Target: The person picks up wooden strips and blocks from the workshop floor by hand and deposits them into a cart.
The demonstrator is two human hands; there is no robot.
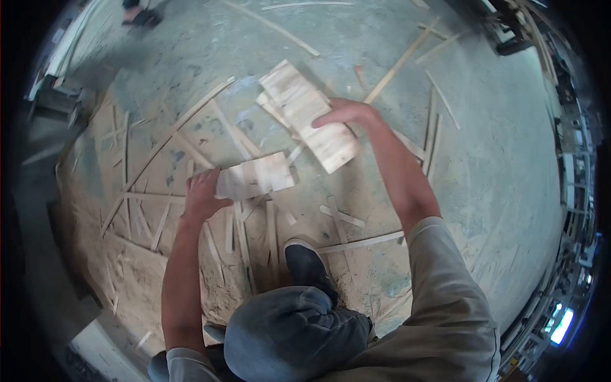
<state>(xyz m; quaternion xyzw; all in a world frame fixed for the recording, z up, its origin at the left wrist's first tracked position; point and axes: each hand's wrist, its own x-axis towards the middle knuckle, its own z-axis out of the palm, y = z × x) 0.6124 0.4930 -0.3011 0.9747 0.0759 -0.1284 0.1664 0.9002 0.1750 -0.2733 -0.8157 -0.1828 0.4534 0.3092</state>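
My left hand (205, 196) is closed round the left end of a short wooden board (256, 177), pale and blurred a little by motion. My right hand (347, 113) grips a longer wooden board (304, 111) by its right edge, thumb on the top face. This board slants from upper left to lower right. Another wooden piece (270, 107) sticks out from under its left side; whether my right hand holds that too, I cannot tell. The two boards come near each other but look apart.
Thin wood strips (178, 127) lie scattered over the dusty concrete floor (503, 146). My shoe (309, 264) stands among several offcuts and sawdust. Metal equipment (576, 210) lines the right side. At the top left is a dark object (141, 16), perhaps another person's foot.
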